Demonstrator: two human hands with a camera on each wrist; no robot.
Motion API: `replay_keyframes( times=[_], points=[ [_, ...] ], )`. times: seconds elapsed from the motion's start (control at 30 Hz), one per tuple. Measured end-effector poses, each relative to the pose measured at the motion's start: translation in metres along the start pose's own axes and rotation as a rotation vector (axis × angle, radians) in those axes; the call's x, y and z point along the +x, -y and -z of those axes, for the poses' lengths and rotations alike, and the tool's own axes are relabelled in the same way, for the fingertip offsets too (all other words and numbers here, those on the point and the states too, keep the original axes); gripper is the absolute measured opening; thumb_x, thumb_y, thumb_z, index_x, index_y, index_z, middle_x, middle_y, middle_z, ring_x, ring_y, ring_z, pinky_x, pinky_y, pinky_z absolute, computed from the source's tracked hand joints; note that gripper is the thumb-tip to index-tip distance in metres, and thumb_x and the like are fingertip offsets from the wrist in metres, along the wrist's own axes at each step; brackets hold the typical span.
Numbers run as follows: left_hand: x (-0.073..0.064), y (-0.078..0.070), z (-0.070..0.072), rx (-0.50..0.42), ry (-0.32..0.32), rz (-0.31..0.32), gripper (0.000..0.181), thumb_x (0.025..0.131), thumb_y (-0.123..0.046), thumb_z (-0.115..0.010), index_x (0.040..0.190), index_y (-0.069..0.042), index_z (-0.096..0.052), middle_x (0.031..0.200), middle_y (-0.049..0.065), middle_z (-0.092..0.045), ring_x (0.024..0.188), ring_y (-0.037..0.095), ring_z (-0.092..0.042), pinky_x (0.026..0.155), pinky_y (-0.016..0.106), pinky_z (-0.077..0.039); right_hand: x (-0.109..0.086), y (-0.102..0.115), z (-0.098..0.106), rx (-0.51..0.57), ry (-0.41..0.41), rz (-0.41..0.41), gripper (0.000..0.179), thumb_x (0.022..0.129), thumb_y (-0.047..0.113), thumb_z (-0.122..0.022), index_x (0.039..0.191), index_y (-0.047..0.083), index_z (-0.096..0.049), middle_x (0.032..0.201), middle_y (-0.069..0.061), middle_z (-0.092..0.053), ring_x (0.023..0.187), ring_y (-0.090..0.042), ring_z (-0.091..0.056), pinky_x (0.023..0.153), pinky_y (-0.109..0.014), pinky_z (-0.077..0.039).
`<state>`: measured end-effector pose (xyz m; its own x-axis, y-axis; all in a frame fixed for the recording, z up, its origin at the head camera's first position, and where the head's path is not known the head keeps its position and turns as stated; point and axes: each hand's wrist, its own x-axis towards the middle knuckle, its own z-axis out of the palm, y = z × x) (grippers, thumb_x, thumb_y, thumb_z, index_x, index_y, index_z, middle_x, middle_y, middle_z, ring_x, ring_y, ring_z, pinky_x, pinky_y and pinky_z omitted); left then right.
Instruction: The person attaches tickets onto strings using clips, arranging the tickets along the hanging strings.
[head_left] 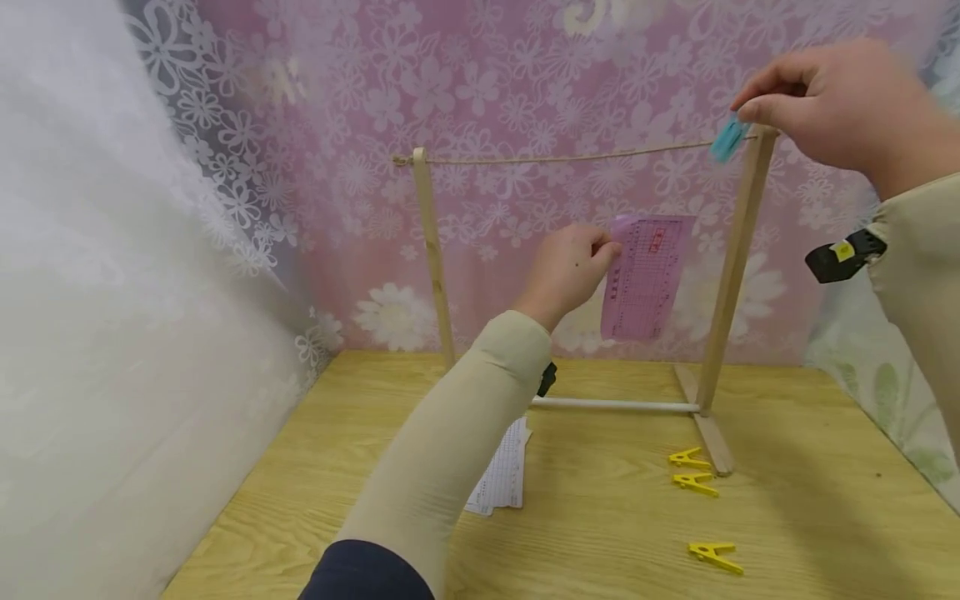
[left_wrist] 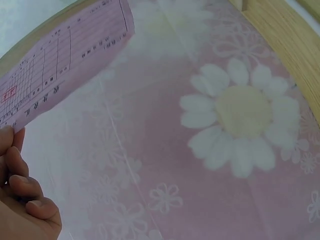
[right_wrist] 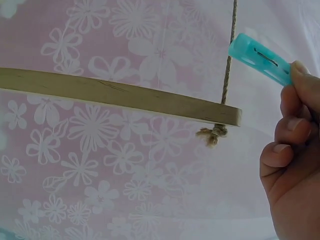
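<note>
My left hand (head_left: 572, 271) pinches a pink printed form (head_left: 648, 279) by its upper left edge, and the sheet hangs below the rope. In the left wrist view the same form (left_wrist: 65, 60) slants away from my fingertips. My right hand (head_left: 847, 104) is raised at the right post, thumb and finger pinching a blue clothespin (head_left: 729, 138). The clothespin (right_wrist: 260, 57) overlaps the rope (right_wrist: 228, 75) in the right wrist view, close to the knotted end. The rope (head_left: 562, 158) runs between two wooden posts.
Several white printed sheets (head_left: 508, 471) lie on the wooden table (head_left: 600, 517), partly behind my left forearm. Yellow clothespins (head_left: 694, 483) lie at the right, near the foot of the right post (head_left: 738, 267). A white rod (head_left: 615, 406) joins the posts low down. Flowered curtain hangs behind.
</note>
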<state>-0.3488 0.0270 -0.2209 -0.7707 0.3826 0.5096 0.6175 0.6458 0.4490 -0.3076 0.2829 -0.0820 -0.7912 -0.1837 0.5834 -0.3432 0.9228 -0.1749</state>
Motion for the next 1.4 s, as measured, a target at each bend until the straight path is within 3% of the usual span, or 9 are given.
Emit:
replay_keyframes(
  times=[0.2, 0.37, 0.6, 0.77, 0.9, 1.1, 1.4],
  points=[
    [0.014, -0.025, -0.007, 0.065, 0.001, 0.017, 0.031, 0.107, -0.037, -0.051, 0.083, -0.019, -0.059, 0.086, -0.004, -0.054, 0.074, 0.008, -0.047, 0.066, 0.022, -0.038, 0.004, -0.001, 0.004, -0.001, -0.027, -0.020, 0.040, 0.108, 0.028, -0.049, 0.127, -0.003, -0.065, 0.118, -0.028, -0.062, 0.088, -0.033, -0.046, 0.060, -0.023, -0.033],
    [0.027, -0.039, -0.005, 0.093, -0.035, 0.035, 0.034, 0.108, -0.037, -0.049, 0.082, -0.018, -0.059, 0.081, -0.003, -0.054, 0.069, 0.009, -0.047, 0.063, 0.023, -0.038, 0.012, 0.000, 0.004, -0.037, -0.003, -0.017, 0.040, 0.108, 0.029, -0.050, 0.126, -0.004, -0.065, 0.117, -0.028, -0.061, 0.089, -0.036, -0.049, 0.061, -0.023, -0.034],
    [0.035, -0.050, -0.003, 0.143, -0.069, 0.058, 0.033, 0.108, -0.039, -0.048, 0.083, -0.021, -0.059, 0.082, -0.006, -0.055, 0.069, 0.007, -0.049, 0.062, 0.022, -0.039, 0.017, 0.001, 0.001, -0.045, 0.045, 0.026, 0.033, 0.106, 0.022, -0.056, 0.120, -0.006, -0.067, 0.114, -0.027, -0.058, 0.090, -0.037, -0.049, 0.068, -0.036, -0.040],
    [0.037, -0.056, -0.003, 0.129, -0.089, 0.094, 0.028, 0.107, -0.040, -0.051, 0.088, -0.024, -0.064, 0.084, -0.009, -0.057, 0.070, 0.006, -0.051, 0.063, 0.022, -0.040, 0.016, 0.002, -0.003, -0.063, 0.082, 0.042, 0.034, 0.105, 0.024, -0.057, 0.120, -0.005, -0.067, 0.114, -0.029, -0.060, 0.091, -0.040, -0.052, 0.075, -0.056, -0.047],
    [0.038, -0.057, -0.005, 0.104, -0.088, 0.114, 0.024, 0.106, -0.041, -0.052, 0.097, -0.026, -0.069, 0.089, -0.012, -0.058, 0.072, 0.006, -0.052, 0.063, 0.022, -0.041, 0.015, 0.004, -0.005, -0.044, 0.109, 0.033, 0.034, 0.106, 0.023, -0.055, 0.122, -0.005, -0.067, 0.116, -0.031, -0.058, 0.094, -0.043, -0.051, 0.084, -0.066, -0.046],
    [0.038, -0.060, -0.010, 0.090, -0.079, 0.111, 0.023, 0.106, -0.041, -0.053, 0.107, -0.028, -0.072, 0.098, -0.015, -0.059, 0.074, 0.005, -0.053, 0.063, 0.021, -0.041, 0.014, 0.001, -0.005, -0.070, 0.135, 0.051, 0.035, 0.107, 0.021, -0.053, 0.127, -0.005, -0.064, 0.123, -0.033, -0.055, 0.099, -0.047, -0.049, 0.088, -0.069, -0.044],
    [0.038, -0.059, -0.012, 0.083, -0.094, 0.101, 0.023, 0.106, -0.041, -0.053, 0.113, -0.028, -0.072, 0.097, -0.015, -0.058, 0.080, 0.003, -0.052, 0.068, 0.020, -0.043, 0.012, -0.001, -0.006, -0.131, 0.170, 0.089, 0.042, 0.106, 0.026, -0.056, 0.138, 0.001, -0.060, 0.128, -0.031, -0.054, 0.102, -0.048, -0.053, 0.087, -0.069, -0.045]
  ],
)
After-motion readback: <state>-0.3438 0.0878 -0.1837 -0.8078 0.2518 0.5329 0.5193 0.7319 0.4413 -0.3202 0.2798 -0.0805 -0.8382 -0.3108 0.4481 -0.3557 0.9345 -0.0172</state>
